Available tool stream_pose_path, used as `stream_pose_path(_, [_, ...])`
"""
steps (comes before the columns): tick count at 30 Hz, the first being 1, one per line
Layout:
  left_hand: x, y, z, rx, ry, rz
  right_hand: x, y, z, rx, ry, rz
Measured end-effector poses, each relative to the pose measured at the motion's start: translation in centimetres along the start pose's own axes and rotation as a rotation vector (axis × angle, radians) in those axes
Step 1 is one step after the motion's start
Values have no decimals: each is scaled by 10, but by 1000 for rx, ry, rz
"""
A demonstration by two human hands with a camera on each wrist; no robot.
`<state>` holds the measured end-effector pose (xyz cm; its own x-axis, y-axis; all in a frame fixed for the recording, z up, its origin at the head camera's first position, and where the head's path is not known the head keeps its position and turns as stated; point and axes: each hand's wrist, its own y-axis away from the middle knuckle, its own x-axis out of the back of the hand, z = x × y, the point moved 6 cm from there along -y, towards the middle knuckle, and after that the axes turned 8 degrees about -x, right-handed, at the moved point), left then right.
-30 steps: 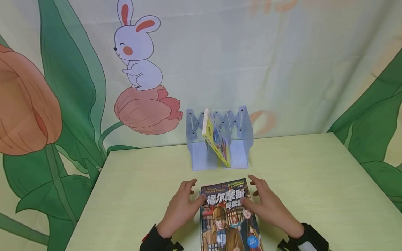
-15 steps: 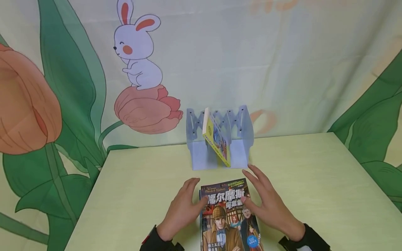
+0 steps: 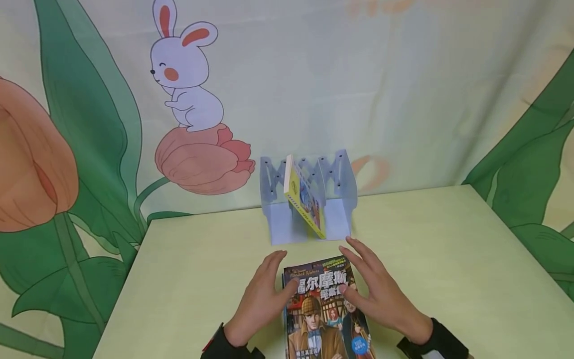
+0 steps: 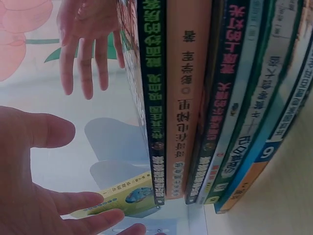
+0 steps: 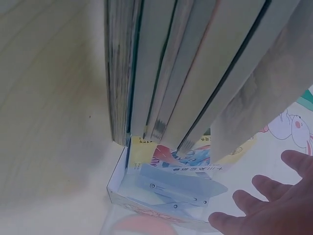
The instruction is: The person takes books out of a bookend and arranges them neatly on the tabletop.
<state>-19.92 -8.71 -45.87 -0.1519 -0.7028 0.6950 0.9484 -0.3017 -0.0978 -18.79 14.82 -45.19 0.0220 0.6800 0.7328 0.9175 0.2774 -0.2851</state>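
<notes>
A stack of several books lies flat on the table, the top one a comic-style book [image 3: 329, 319] with a man in a checked cap on its cover. Left of it is my left hand [image 3: 262, 299], fingers extended and thumb over the cover's upper left edge. On the other side my right hand [image 3: 381, 294] spreads its fingers, its thumb over the cover's right part. Neither hand grips anything. The left wrist view shows the stack's spines [image 4: 186, 122], with both hands apart from them. In the right wrist view, page edges [image 5: 171, 83] face the right hand's fingers [image 5: 269, 188].
Behind the stack stands a translucent blue book rack [image 3: 338, 219] with dividers. One yellow-spined book [image 3: 306, 199] leans in it. The pale table [image 3: 448, 249] meets a cloth backdrop [image 3: 426, 99] printed with a rabbit and tulips.
The right hand's fingers have lifted and spread from a more bent pose. The left hand's fingers have straightened slightly. The head view has shifted a little; the book stack stays in place.
</notes>
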Motion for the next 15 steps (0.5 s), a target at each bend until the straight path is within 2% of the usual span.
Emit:
stream_pose_path(6, [6,-4,7,-39,9,33,-1,0,-2,14,14,-17])
stream_pose_path(15, [16,-16,12,-36,60,80,-2,3,-6,42,28,3])
